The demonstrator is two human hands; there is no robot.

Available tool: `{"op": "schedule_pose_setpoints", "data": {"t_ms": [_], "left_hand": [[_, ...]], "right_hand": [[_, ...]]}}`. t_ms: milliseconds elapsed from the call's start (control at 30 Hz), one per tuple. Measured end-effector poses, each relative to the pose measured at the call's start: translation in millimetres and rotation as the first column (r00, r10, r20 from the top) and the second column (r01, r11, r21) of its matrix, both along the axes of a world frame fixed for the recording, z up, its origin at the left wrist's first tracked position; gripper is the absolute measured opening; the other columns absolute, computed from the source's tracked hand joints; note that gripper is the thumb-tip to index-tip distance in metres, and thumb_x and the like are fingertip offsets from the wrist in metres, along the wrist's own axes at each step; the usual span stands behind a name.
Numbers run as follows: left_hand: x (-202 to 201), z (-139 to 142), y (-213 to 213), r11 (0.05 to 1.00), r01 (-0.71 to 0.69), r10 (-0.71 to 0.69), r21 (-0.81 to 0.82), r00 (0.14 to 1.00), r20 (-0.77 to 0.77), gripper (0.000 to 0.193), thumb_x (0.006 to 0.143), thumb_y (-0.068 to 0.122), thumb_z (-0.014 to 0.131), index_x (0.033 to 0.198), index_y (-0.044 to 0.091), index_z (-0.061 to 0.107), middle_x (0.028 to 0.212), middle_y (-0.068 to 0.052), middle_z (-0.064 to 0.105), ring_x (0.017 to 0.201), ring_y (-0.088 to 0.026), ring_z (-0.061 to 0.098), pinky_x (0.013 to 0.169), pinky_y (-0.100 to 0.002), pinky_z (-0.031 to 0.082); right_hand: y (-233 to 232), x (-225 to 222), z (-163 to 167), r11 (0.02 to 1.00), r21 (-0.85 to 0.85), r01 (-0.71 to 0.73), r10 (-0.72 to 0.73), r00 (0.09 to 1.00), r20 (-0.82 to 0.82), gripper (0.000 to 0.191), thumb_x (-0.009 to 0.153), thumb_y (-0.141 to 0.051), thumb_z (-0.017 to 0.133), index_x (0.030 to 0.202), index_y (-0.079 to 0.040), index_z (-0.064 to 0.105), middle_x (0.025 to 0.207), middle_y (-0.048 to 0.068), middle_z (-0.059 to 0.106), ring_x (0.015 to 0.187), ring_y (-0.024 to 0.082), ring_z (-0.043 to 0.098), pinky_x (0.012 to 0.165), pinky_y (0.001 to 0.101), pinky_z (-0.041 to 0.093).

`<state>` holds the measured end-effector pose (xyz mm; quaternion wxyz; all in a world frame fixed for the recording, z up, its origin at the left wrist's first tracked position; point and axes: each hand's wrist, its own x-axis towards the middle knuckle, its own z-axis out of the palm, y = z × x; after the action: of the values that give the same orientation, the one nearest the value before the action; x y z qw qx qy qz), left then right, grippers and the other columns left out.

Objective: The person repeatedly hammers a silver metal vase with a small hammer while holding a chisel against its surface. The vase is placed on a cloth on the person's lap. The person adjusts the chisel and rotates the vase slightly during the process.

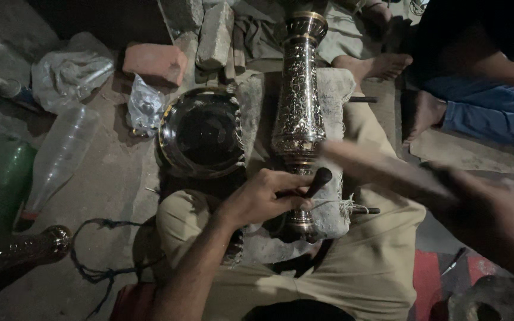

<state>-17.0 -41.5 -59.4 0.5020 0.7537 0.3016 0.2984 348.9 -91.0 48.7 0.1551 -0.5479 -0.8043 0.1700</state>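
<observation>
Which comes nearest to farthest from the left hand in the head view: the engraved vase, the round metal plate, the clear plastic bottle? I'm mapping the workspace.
From the left hand:
1. Engraved vase, directly at the fingers, lying across the lap.
2. Round metal plate, just up and left.
3. Clear plastic bottle, far left on the floor.

My left hand (263, 196) grips a short dark-handled tool (313, 184), its tip set against the lower neck of an engraved brass vase (298, 113) lying lengthwise on a padded block (334, 89) across my lap. My right hand (495, 217) is blurred, wrapped around a wooden mallet (376, 166) that hangs just above the tool. A round engraved metal plate (200, 134) leans just left of the vase. Farther left lie 2 plastic bottles (60, 154), a crumpled plastic bag (69, 71), a brick (156, 62) and 1 more brass vase (19, 249). Another person's bare feet (382, 65) rest beyond the block.
</observation>
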Motion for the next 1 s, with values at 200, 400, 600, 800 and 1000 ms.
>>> {"op": "schedule_pose_setpoints", "data": {"t_ms": [200,400,600,800,1000], "left_hand": [[-2.3,-2.3,-0.6,0.999,-0.015,0.011,0.041,0.995,0.097,0.053,0.091,0.033,0.079,0.141,0.021,0.063,0.113,-0.008,0.078,0.105,-0.018,0.077,0.093,-0.04,0.063],[-1.3,-2.0,-2.7,0.999,0.017,-0.014,-0.042,0.998,0.065,0.055,0.093,0.031,0.075,0.145,0.02,0.061,0.104,-0.003,0.08,0.1,-0.014,0.077,0.095,-0.038,0.063],[-2.2,3.3,-4.2,0.998,0.029,-0.018,-0.06,0.983,0.182,0.054,0.092,0.025,0.079,0.142,0.017,0.062,0.107,-0.004,0.08,0.102,-0.015,0.077,0.096,-0.036,0.064],[-4.9,9.8,-0.5,0.995,0.092,-0.087,-0.043,0.991,0.101,0.047,0.09,0.015,0.081,0.135,0.013,0.067,0.124,-0.01,0.076,0.111,-0.018,0.075,0.098,-0.034,0.061],[-13.0,18.9,2.8,0.987,0.159,-0.16,0.029,0.985,0.06,0.049,0.089,0.015,0.077,0.137,0.01,0.066,0.125,-0.011,0.075,0.114,-0.02,0.074,0.098,-0.037,0.059]], "right_hand": [[-1.2,1.0,2.6,0.982,-0.093,0.164,-0.128,0.944,0.304,0.051,0.094,-0.028,0.069,0.141,-0.019,0.054,0.112,0.01,0.072,0.089,0.022,0.075,0.074,0.0342,0.063],[-4.4,7.7,1.8,0.965,-0.094,0.246,-0.211,0.936,0.28,0.051,0.093,-0.023,0.07,0.142,-0.016,0.057,0.117,0.008,0.072,0.093,0.019,0.076,0.077,0.0322,0.064],[-13.2,16.3,-2.7,0.952,-0.177,0.251,-0.214,0.955,0.203,0.052,0.091,-0.019,0.07,0.142,-0.013,0.06,0.122,0.007,0.073,0.098,0.016,0.077,0.081,0.0302,0.065],[-32.6,20.9,-11.6,0.978,0.047,0.203,-0.208,0.934,0.29,0.059,0.076,-0.02,0.082,0.133,-0.014,0.067,0.113,0.009,0.076,0.094,0.024,0.077,0.08,0.0382,0.062],[-58.5,20.1,-22.6,0.931,-0.022,0.365,-0.348,0.902,0.255,0.062,0.083,-0.013,0.08,0.142,-0.013,0.06,0.111,0.009,0.076,0.096,0.019,0.074,0.082,0.033,0.059]]}}
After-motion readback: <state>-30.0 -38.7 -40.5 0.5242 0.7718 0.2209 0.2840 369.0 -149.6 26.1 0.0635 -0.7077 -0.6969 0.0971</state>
